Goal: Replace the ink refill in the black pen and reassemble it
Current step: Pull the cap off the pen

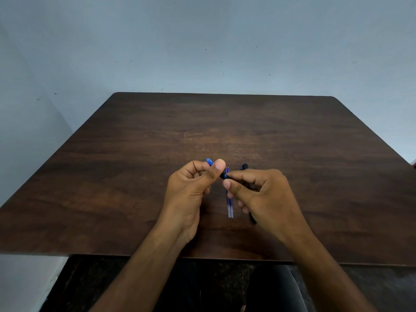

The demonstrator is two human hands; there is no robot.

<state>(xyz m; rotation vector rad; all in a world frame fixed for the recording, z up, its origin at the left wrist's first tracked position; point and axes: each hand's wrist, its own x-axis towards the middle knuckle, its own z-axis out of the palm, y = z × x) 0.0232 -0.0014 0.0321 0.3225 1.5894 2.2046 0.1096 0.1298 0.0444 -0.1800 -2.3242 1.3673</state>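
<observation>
My left hand [191,188] was curled, thumb raised, with its fingers wrapped round a blue pen piece [209,162] whose pointed tip stuck out past the index finger, up and to the left. My right hand [261,194] was curled as well, its thumb and index finger pinching a small black pen part [224,175] that sat between the two hands, just beside the left thumb. I could not tell whether that black part was touching the blue piece; the thumb covered the spot.

Below the gap between the hands, two ink refills [230,206] lay side by side on the dark wooden table [135,176], touching or nearly so, blue along most of their length and clear at the near ends. Their far ends ran up behind the right thumb.

A black pen barrel [244,165] lay on the table under the right hand, one end showing beyond the knuckles and the other end showing near the wrist side. I could not say whether the lower fingers of that hand touched it.

Everything sat near the middle of the table, toward the front edge. I could read no brand, label or writing on any piece.
</observation>
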